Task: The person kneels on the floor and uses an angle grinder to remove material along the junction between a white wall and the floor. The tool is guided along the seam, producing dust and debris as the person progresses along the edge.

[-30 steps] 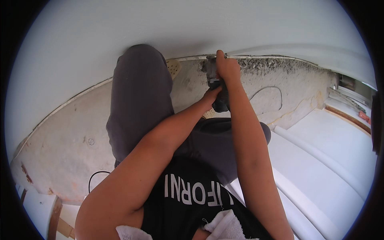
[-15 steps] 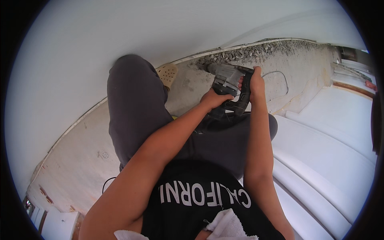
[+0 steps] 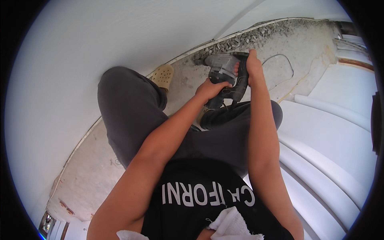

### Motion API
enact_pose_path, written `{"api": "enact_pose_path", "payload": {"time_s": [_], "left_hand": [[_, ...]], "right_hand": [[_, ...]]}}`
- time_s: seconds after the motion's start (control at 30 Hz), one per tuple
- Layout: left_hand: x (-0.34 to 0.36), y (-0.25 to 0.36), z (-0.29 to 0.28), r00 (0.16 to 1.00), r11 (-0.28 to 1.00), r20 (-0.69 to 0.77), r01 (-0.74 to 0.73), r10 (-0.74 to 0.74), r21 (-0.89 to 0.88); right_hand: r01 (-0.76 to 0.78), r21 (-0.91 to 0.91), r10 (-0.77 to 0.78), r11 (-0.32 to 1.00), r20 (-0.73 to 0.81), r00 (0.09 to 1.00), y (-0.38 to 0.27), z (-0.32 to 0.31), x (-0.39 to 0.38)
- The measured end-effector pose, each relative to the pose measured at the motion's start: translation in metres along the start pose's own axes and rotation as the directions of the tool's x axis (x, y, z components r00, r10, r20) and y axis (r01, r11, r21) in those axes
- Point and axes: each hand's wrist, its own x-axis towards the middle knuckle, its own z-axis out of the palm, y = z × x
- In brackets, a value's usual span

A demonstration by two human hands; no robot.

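Note:
A grey and black rotary hammer lies low over the concrete floor, its nose toward the foot of the wall on the left. My left hand is closed around the black lower part of its body. My right hand grips the black rear handle, with fingertips showing on the inner side. Dust and chips surround the nose, so whether a bit touches the floor I cannot make out. Broken grey rubble runs along the wall just beyond the tool.
A white wall rises on the far left side. The grey concrete floor is a narrow strip. My beige clog stands close to the wall. A thin cable loops right of the tool. Large white sheets lie at right.
The view has shifted, so the rotary hammer and hands appear slightly higher and farther left. Both hands keep the same hold. The cable loop and rubble show more fully.

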Motion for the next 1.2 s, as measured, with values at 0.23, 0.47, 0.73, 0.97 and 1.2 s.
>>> {"api": "enact_pose_path", "payload": {"time_s": [0.23,0.47,0.73,0.97,1.2], "left_hand": [[0.018,0.022,-0.003,0.997,0.997,-0.018,0.069,-0.069,-0.022],[0.032,0.037,0.007,0.997,0.994,-0.004,0.072,-0.073,-0.076],[0.021,0.032,0.000,0.998,0.984,-0.025,0.049,-0.054,-0.172],[0.008,0.032,-0.004,0.999,0.896,0.035,0.019,-0.004,-0.443],[0.010,0.023,-0.011,0.991,0.790,0.124,0.040,0.046,-0.611]], "right_hand": [[0.057,-0.120,-0.050,0.991,0.056,0.997,-0.030,0.004,0.034],[0.091,-0.200,-0.074,0.976,0.092,0.993,-0.044,-0.004,0.064],[0.143,-0.249,-0.125,0.958,0.084,0.988,-0.044,0.013,0.061],[0.261,-0.468,-0.207,0.844,0.164,0.964,-0.045,0.039,0.059],[0.341,-0.695,-0.296,0.632,0.191,0.936,-0.046,0.063,0.049]]}}
